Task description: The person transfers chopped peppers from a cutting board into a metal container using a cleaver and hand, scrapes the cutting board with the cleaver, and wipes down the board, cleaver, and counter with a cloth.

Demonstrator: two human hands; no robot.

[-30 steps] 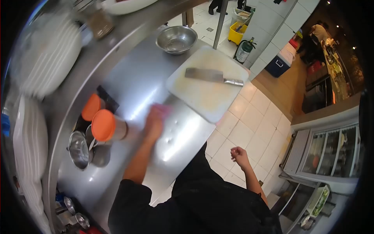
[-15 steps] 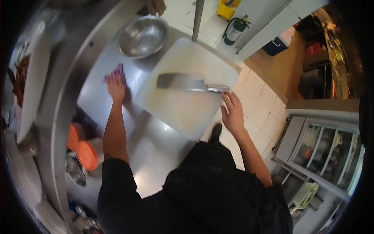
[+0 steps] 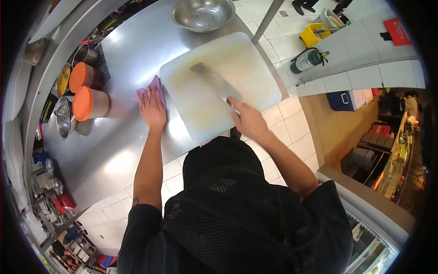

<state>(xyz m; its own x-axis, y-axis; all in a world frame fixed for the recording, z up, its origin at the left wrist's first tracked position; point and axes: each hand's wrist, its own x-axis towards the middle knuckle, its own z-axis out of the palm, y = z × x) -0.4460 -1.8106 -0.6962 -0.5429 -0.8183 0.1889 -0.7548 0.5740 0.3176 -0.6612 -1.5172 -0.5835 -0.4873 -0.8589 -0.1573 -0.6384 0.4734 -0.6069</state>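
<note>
My left hand [image 3: 153,113] presses a bunched purple cloth [image 3: 158,86] against the steel table, just left of the cutting board. Its fingers lie over the cloth and part of it sticks out beyond them. The large white cutting board [image 3: 205,116] has yellowish stains. My right hand [image 3: 250,118] is closed around the handle of a cleaver [image 3: 215,81] above the right part of the board. The broad blade points to the upper left and is slightly blurred. Whether the blade touches the board, I cannot tell.
A metal colander [image 3: 203,16] stands beyond the board. Orange-lidded tubs [image 3: 83,103] and metal pots [image 3: 85,55] line the left side of the steel table [image 3: 130,48]. A table post [image 3: 268,19], fire extinguisher [image 3: 306,61] and yellow bucket [image 3: 315,34] are at upper right. Another person's feet [image 3: 303,6] show at the top.
My right hand has closed on the cleaver's handle, and the blade has turned from lying sideways to slanting. My left hand stays on the cloth, now nearer the board. The view has shifted.
</note>
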